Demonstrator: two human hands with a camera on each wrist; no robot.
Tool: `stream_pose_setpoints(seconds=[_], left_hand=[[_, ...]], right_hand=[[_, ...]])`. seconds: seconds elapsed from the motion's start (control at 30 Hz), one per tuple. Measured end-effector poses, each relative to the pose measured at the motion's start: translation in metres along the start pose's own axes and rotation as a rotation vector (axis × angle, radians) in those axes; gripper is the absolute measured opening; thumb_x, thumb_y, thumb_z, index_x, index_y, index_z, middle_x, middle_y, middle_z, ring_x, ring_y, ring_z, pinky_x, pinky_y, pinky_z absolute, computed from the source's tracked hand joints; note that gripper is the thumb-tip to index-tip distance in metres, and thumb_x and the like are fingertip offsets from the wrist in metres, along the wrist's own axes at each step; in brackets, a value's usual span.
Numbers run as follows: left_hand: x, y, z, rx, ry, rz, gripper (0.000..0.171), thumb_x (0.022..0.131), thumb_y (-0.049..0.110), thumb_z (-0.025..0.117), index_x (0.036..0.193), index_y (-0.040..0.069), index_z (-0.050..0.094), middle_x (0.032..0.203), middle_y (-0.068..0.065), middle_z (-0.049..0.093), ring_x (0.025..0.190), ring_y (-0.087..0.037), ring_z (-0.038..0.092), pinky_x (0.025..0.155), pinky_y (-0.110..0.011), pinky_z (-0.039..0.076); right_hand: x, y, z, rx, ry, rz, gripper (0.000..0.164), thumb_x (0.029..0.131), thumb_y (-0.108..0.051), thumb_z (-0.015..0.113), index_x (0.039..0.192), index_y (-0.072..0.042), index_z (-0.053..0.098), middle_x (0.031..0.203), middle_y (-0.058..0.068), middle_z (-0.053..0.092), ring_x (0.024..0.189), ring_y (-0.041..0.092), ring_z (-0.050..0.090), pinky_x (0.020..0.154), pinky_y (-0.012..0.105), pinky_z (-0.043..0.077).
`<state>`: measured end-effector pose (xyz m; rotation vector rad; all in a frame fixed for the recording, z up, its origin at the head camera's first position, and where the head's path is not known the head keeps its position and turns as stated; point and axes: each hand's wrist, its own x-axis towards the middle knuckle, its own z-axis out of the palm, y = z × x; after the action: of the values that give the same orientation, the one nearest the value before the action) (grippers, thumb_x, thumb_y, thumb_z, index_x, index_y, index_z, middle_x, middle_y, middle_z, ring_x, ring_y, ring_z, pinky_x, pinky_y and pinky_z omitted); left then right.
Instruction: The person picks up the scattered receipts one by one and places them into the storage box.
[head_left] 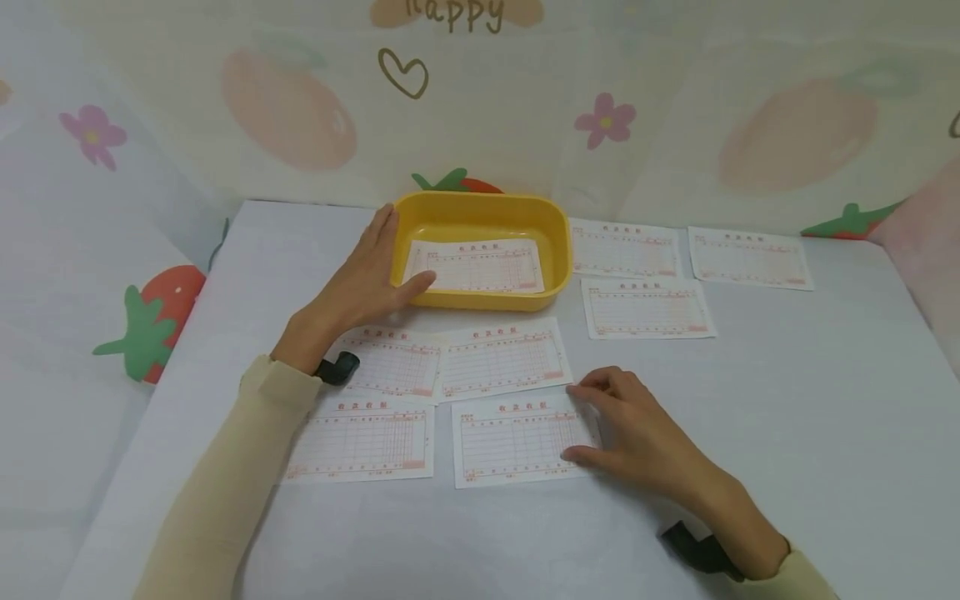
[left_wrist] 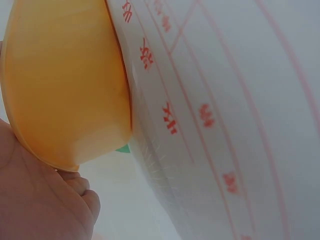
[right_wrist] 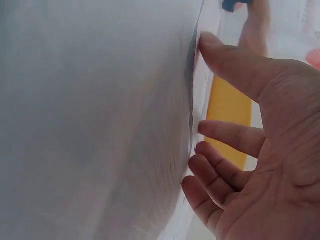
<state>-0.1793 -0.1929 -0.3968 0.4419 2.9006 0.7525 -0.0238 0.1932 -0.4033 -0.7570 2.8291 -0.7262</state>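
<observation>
Emerging from a cream sleeve, with a black wrist device strapped behind it, a person's right hand touches the right end of a receipt slip. Its thumb and forefinger are spread apart, the thumb near the slip's lower right corner and the forefinger at the upper one; whether the edge is lifted, the views do not make plain. The red-printed slip lies on a white-covered table, directly left of that grip.

Farther left in the same row, a second slip runs partly beneath the left forearm, which wears a cream sleeve and another black wrist device. Just beyond the right hand's fingertips, a tilted slip meets a slip at its left, which the left arm partly hides.

Ahead and to the right of the right grip, three more slips lie near one another: one closer, two behind it.

The left hand rests spread at the left end of a yellow plastic tray, fingers along its side, thumb over the front rim. Inside, to the right of that hand, lies one visible slip.

Behind everything hangs a fruit-print backdrop with purple flowers, an outlined heart and the word "happy."
</observation>
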Motion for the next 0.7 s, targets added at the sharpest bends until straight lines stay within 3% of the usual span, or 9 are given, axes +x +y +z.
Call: stream_pose_setpoints(seconds=[0.33,0.7], left_hand=[[0.0016,-0.0021,-0.0004,0.005,-0.007,-0.003,0.112,0.099,0.07,0.049,0.169,0.007,-0.012,0.18,-0.01,-0.013,0.169,-0.031,-0.002,0.137,-0.052,0.011],[0.001,-0.0019,0.0024,0.005,-0.003,-0.006,0.112,0.099,0.069,0.05,0.169,0.007,-0.012,0.18,-0.01,-0.013,0.169,-0.03,-0.002,0.137,-0.051,0.011]], right_hand=[[-0.0008,-0.006,-0.0004,-0.097,0.004,-0.001,0.065,0.078,-0.035,0.095,0.131,-0.004,0.074,0.123,0.007,0.067,0.113,0.023,0.061,0.097,0.043,0.056],[-0.0032,-0.0059,-0.002,-0.063,0.02,0.042,0.059,0.078,-0.031,0.095,0.127,-0.006,0.073,0.118,0.006,0.07,0.108,0.022,0.062,0.093,0.042,0.055]])
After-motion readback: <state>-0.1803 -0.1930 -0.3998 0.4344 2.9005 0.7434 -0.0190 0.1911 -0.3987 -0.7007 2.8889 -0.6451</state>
